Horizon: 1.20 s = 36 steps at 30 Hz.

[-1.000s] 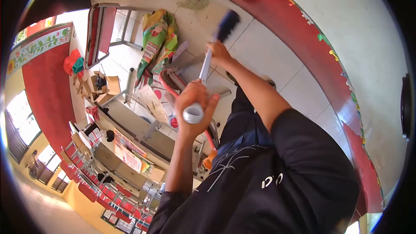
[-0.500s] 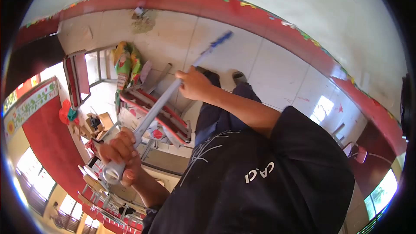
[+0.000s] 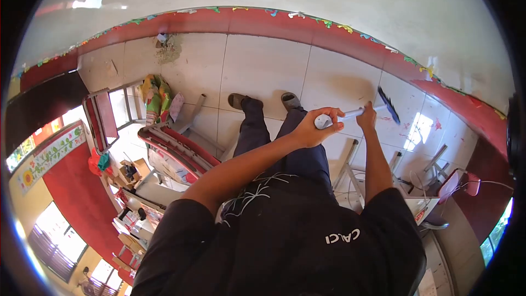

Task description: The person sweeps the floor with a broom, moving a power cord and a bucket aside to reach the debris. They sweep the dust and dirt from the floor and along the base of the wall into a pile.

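A long-handled broom with a pale grey-white handle [image 3: 351, 114] and a narrow blue head [image 3: 388, 105] is held across in front of my body, the head pointing right. My left hand [image 3: 316, 128] is closed round the top of the handle, whose round end faces me. Further along, my right hand [image 3: 367, 119] grips the handle close to the head. The head overlaps the tiled floor [image 3: 263, 68] near the red base of the wall. My sandalled feet stand on the tiles to the left of the broom.
Greenish-brown debris [image 3: 169, 49] lies on the floor by the wall. Red-edged chairs [image 3: 178, 148] with metal legs and colourful sacks [image 3: 157, 97] stand at left. More metal legs [image 3: 350, 164] and a pink chair [image 3: 460, 182] are at right, with cardboard boxes [image 3: 141, 169] further left.
The broom has swung from the left across to the right, both hands moving with it. Its head now lies at my right, and my view has turned slightly.
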Motion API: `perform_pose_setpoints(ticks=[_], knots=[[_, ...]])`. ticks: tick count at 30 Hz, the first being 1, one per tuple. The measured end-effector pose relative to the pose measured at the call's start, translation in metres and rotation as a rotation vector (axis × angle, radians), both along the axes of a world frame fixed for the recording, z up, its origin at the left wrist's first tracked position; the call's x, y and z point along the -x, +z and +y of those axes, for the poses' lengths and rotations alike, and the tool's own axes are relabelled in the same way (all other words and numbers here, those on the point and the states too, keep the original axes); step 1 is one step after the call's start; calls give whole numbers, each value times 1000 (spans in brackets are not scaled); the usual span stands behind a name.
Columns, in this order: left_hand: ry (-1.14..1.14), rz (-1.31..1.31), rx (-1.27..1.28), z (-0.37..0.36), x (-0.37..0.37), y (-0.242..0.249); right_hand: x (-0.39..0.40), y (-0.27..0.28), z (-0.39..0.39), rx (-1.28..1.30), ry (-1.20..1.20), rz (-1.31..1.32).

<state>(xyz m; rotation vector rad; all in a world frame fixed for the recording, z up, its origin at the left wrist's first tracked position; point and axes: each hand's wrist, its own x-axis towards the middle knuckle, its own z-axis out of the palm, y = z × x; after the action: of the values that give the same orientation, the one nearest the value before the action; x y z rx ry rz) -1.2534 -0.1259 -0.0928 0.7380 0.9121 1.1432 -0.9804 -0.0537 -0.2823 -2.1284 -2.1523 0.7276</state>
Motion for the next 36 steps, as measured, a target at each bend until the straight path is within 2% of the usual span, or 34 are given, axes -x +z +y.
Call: perform_pose_setpoints(ticks=[1, 2, 3, 4, 5, 6, 7, 8, 9, 11, 14, 15, 17, 18, 20, 22, 24, 25, 26, 27, 28, 30, 31, 33, 34, 36], knots=[[26, 22, 17, -4, -1, -13, -1, -27, 4, -50, 58, 32], [58, 44, 36, -6, -1, -21, 16, -41, 10, 55, 112, 45], [229, 134, 19, -8, 9, -14, 48, -51, 14, 43, 160, 100], [309, 60, 68, -14, 31, -12, 89, -68, 15, 55, 147, 161], [309, 232, 183, -21, 66, 3, 146, -50, 13, 181, 72, 333], [431, 420, -19, -33, 100, 6, 206, -49, 3, -6, 81, 469], [415, 477, 73, -39, 135, 46, 265, -48, -4, 9, 131, 558], [445, 585, 97, -44, 164, 80, 322, -35, -12, -27, 219, 556], [491, 696, 90, -53, 192, 93, 376, -27, -27, -43, 221, 593], [593, 850, 111, -73, 234, 110, 458, 9, -39, 161, 304, 637], [696, 937, 105, -100, 275, 120, 535, 45, -53, 428, 479, 644], [716, 952, 92, -108, 284, 123, 556, 47, -61, 399, 504, 716], [610, 1132, 72, -123, 292, 142, 589, 46, -81, 355, 569, 859], [556, 1227, 55, -128, 300, 153, 601, 49, -85, 321, 595, 849], [774, 1040, -26, -146, 321, 174, 629, 96, -92, 261, 658, 847], [824, 1059, -132, -174, 360, 201, 631, 153, -95, 321, 751, 615], [952, 802, -230, -205, 396, 207, 619, 186, -96, 406, 836, 429], [1179, 518, -261, -210, 405, 201, 610, 194, -97, 440, 895, 318], [1403, 395, -125, -205, 408, 194, 599, 194, -100, 441, 909, 248], [1620, 255, 20, -197, 411, 185, 587, 187, -103, 443, 925, 176], [1553, 313, 45, -202, 418, 155, 573, 166, -104, 415, 959, 148], [1604, 163, 146, -193, 412, 82, 546, 93, -103, 352, 984, 85], [1510, 338, 326, -183, 404, 63, 536, 58, -102, 319, 972, 48], [1368, 238, 397, -157, 389, 44, 542, 23, -97, 373, 867, 50], [1268, 335, 352, -151, 387, 42, 551, 18, -95, 402, 812, 47], [1362, 336, 352, -151, 401, 38, 584, -2, -102, 408, 828, 92]])
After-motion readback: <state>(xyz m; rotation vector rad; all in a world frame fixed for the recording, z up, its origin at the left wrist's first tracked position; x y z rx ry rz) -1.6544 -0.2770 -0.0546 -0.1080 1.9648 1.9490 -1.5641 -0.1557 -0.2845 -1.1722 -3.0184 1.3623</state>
